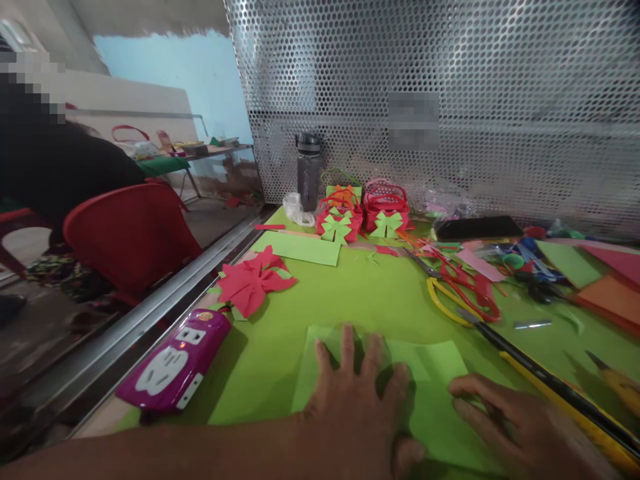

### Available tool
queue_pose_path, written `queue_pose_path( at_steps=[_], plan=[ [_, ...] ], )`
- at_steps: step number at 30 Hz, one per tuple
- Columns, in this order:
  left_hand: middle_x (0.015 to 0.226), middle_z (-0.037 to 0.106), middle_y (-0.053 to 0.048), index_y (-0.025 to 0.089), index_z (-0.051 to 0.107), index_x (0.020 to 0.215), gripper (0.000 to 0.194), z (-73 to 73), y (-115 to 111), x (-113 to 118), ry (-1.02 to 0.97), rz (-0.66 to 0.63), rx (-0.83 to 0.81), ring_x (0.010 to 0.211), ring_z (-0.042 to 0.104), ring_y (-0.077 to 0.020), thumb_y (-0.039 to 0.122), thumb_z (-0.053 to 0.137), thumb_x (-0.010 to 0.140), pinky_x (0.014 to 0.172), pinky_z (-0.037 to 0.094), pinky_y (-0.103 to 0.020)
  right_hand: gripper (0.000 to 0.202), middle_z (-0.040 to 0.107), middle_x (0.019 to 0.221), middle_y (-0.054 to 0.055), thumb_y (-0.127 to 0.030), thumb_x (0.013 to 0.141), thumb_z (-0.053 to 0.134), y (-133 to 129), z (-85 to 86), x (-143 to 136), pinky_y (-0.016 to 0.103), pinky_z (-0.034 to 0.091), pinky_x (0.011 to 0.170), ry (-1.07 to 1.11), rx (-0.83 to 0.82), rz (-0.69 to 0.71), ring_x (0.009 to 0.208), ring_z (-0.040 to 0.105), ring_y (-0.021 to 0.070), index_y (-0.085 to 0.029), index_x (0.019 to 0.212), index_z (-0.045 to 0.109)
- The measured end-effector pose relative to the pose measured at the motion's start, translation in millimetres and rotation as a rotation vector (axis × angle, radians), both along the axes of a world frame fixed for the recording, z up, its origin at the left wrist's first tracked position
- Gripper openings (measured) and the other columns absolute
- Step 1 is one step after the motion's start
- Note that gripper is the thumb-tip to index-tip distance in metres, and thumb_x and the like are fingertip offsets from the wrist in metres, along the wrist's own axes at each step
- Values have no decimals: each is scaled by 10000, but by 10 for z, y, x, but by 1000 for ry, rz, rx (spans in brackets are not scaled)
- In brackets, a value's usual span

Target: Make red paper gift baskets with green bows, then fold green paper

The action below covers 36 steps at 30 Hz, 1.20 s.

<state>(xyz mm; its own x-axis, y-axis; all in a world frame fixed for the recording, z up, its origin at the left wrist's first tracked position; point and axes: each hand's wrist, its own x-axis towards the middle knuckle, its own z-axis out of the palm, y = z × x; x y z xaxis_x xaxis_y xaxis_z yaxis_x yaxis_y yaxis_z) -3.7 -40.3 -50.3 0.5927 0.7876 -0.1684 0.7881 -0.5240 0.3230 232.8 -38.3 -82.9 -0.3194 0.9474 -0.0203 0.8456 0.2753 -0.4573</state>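
Note:
Under my hands lies a sheet of light green paper (313,363) on the green-covered table. My left hand (357,400) rests flat on it with the fingers spread. At the paper's right edge is my right hand (505,413), its thumb and forefinger closed together on the edge. Just beyond the right hand lies a long black-and-yellow tool (540,373) with a metal tip. Scissors (445,293) with yellow handles lie past its tip. Left of the paper are a purple power strip (213,333) and a red paper flower (250,283).
Small red paper baskets (347,223) with green bows stand at the back, near a dark bottle (309,173). A black phone (477,229) and coloured paper (613,300) are at right. A perforated metal panel (340,73) rises behind. A person sits on a red chair (135,233) at left.

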Motion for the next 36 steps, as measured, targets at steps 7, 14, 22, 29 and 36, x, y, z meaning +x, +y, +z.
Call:
queue_pose_path(
  at_steps=[7,14,22,29,36],
  plan=[
    [1516,211,-194,256,317,1422,696,54,-9,1,7,19,-19,1321,66,-568,635,369,840,872,128,-837,291,721,775,13,-417,880,423,-3,-36,25,231,491,560,-27,65,-17,648,668,173,-268,901,672],
    [1507,244,-190,251,346,1410,700,82,-21,-4,-12,14,22,1318,114,-561,660,330,843,888,153,-825,298,745,825,21,-395,862,439,27,-98,62,238,527,587,-25,151,-9,668,693,181,-265,930,698],
    [1499,256,-202,239,360,1402,685,39,-19,-7,-29,4,64,1319,133,-553,647,319,853,882,167,-825,282,743,801,21,-354,866,436,26,-79,69,225,532,577,-22,171,27,673,696,177,-263,932,695],
    [1494,265,-206,236,354,1401,673,32,-26,-11,-32,-9,85,1312,151,-558,630,338,856,878,174,-826,258,749,793,31,-310,853,447,16,-60,34,213,533,540,-24,274,57,648,703,179,-261,891,697],
    [1500,248,-204,238,343,1408,688,1,-1,-5,-41,-16,85,1327,130,-541,638,354,849,901,143,-818,279,749,824,42,-323,873,430,-2,-57,51,212,539,570,-62,259,63,692,708,182,-248,934,692]
  ],
)
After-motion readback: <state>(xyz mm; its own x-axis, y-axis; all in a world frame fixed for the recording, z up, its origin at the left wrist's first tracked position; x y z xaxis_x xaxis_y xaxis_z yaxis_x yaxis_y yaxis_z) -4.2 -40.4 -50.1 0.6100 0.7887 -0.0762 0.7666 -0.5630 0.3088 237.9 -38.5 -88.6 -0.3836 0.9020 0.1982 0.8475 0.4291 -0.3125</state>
